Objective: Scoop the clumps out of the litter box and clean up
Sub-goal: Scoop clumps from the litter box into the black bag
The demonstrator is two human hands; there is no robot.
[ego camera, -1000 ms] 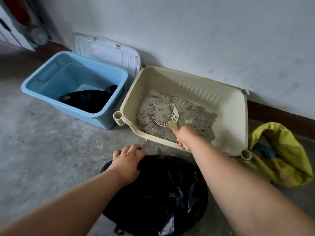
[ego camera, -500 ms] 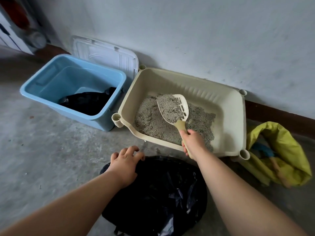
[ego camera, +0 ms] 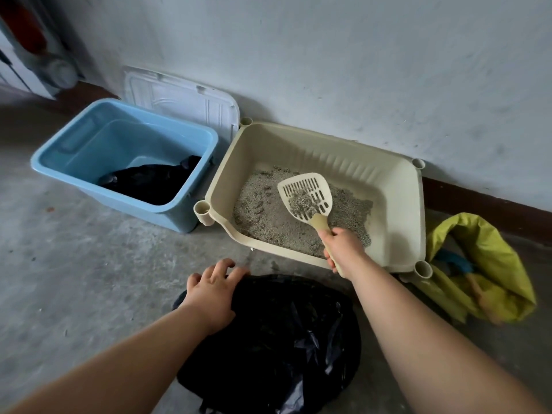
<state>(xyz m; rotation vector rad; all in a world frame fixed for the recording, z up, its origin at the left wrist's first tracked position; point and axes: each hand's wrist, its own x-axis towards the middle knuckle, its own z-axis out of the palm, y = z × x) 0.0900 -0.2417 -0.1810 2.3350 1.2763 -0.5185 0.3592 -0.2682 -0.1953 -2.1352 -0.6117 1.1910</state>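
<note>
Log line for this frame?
right hand: grips scoop over litter box, litter in scoop | left hand: rests on bag | stage: sifting

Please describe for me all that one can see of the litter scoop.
The scoop looks like cream plastic: a broad slotted blade and a short, slightly darker handle. The right hand grips the handle. The blade hangs over the grey litter inside the litter box, pointing toward the wall. A small heap of litter lies on the blade near the handle; the other slots are bare.
</note>
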